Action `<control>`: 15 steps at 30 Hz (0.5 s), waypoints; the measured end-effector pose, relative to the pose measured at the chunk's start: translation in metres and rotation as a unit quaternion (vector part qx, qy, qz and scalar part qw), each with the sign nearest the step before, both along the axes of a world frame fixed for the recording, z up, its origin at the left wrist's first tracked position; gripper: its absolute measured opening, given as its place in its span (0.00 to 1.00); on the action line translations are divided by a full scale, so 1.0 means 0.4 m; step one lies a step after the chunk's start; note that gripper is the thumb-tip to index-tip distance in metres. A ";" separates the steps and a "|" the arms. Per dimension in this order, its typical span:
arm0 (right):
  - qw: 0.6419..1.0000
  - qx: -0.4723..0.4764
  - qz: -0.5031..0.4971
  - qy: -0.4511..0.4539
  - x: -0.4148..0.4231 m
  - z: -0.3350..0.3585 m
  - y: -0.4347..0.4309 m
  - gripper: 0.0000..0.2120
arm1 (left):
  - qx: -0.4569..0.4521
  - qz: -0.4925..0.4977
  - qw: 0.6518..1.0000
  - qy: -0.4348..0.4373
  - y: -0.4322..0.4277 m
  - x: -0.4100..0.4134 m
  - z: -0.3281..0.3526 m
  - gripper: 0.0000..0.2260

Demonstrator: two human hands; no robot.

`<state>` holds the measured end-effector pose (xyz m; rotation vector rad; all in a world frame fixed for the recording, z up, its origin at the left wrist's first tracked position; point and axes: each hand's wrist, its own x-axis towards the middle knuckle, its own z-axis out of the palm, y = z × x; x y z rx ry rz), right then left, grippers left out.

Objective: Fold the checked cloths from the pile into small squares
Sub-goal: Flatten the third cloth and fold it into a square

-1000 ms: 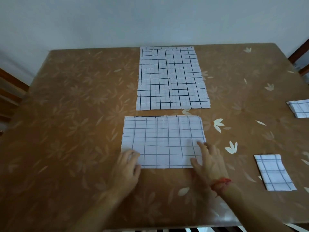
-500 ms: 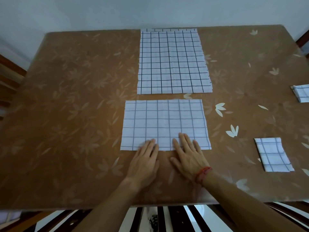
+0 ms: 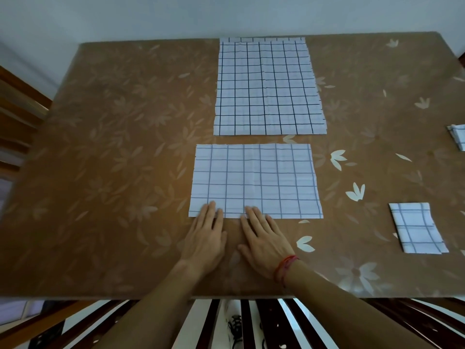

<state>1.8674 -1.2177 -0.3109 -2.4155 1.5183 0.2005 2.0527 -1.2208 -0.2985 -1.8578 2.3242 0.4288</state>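
**Both hands flat on the near edge of the cloth**

The near cloth lies flat in the middle of the bench, its edges square to the bench's near edge. The left hand and right hand lie palm down side by side. Their fingers are straight, with the fingertips on the left half of the cloth's near edge and the palms on the bench. A red thread band circles the right wrist. Past a narrow gap at the cloth's far edge lies the pile of checked cloths, reaching the bench's far edge. A folded square sits well apart to the right, and another folded cloth is cut off at the right. A wide stretch of brown flowered surface shows to the left.
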 end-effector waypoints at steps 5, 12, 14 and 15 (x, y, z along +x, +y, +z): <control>1.000 -0.007 -0.027 0.004 -0.051 0.000 0.010 0.34 | 0.022 0.024 0.999 0.003 0.009 0.027 -0.002 0.30; 0.991 -0.008 -0.129 0.040 -0.195 0.003 0.039 0.36 | 0.033 0.052 0.998 -0.011 0.047 0.070 -0.020 0.37; 0.984 -0.004 -0.172 0.037 -0.225 0.006 0.044 0.37 | 0.034 0.058 0.998 -0.011 0.052 0.073 -0.015 0.37; 0.983 0.000 -0.181 0.040 -0.231 0.008 0.044 0.37 | 0.035 0.060 0.998 -0.013 0.053 0.074 -0.012 0.37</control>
